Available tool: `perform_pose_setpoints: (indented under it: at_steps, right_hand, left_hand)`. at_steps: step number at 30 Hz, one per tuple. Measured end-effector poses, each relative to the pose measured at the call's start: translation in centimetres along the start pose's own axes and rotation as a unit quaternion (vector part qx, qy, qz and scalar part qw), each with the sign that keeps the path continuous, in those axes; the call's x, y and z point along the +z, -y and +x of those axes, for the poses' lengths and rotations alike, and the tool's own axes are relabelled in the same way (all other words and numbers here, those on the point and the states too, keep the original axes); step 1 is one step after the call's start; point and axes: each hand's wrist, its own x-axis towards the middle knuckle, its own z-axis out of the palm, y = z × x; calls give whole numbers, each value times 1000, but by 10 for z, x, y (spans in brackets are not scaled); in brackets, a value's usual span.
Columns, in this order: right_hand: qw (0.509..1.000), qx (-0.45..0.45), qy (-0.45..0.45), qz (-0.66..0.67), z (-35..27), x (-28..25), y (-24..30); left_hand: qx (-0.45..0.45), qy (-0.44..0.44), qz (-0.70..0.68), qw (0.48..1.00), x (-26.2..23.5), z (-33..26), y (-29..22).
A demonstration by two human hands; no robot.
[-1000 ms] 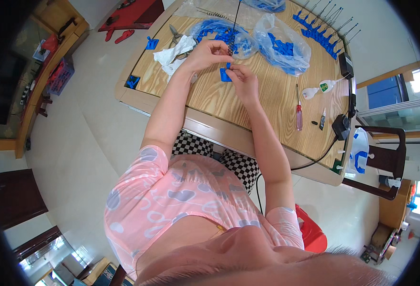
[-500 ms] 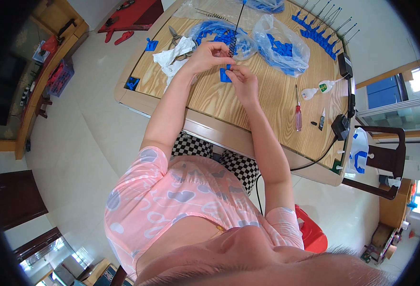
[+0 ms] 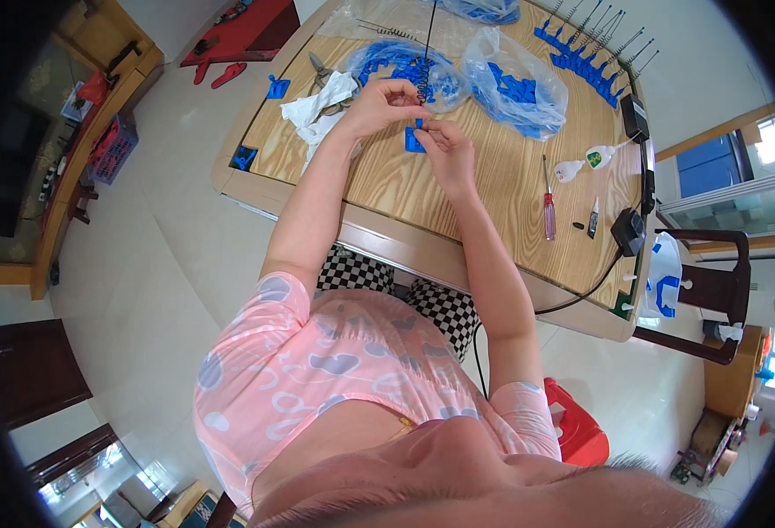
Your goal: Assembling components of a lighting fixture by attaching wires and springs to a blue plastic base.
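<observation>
My left hand (image 3: 385, 107) pinches the foot of a dark coiled spring (image 3: 423, 81) between thumb and fingertips. A thin dark rod rises above the coil. Just below, my right hand (image 3: 449, 150) is closed on a small blue plastic base (image 3: 415, 139), gripping its right side. Spring and base line up upright over the table; whether they are joined is hidden by my fingers. Behind my left hand lies a clear plastic bag of blue parts (image 3: 396, 63). A crumpled white cloth (image 3: 319, 113) lies beside my left wrist, next to metal pliers (image 3: 319, 66).
A second bag of blue parts (image 3: 515, 92) sits right of my hands. Several blue bases with upright springs (image 3: 581, 70) line the far right edge. A screwdriver (image 3: 549, 211), white squeeze bottles (image 3: 570, 171), a small tube (image 3: 593, 218) and a black adapter (image 3: 628, 233) lie at right.
Both hands keep their grips and have barely moved. The rod's upper end has shifted slightly left, so it stands a little more upright.
</observation>
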Motion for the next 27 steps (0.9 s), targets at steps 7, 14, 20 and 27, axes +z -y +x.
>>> perform_pose_setpoints:
  at_steps: [7, 14, 20, 27]
  right_hand:
    - [999, -7, -2, -35, 1, -2, -2]
    - [1000, -8, 0, -17, 1, -2, -2]
    - [999, -15, 0, -30, 2, -3, -3]
    - [1000, -16, -3, -7, 2, -2, -3]
  left_hand:
    - [-1, 0, -2, 1000, 0, 0, 0]
    - [1, 0, -9, 1000, 0, -1, -2]
    - [4, 3, -14, 1000, 1, -1, -3]
    - [9, 6, -21, 1000, 0, 0, 1]
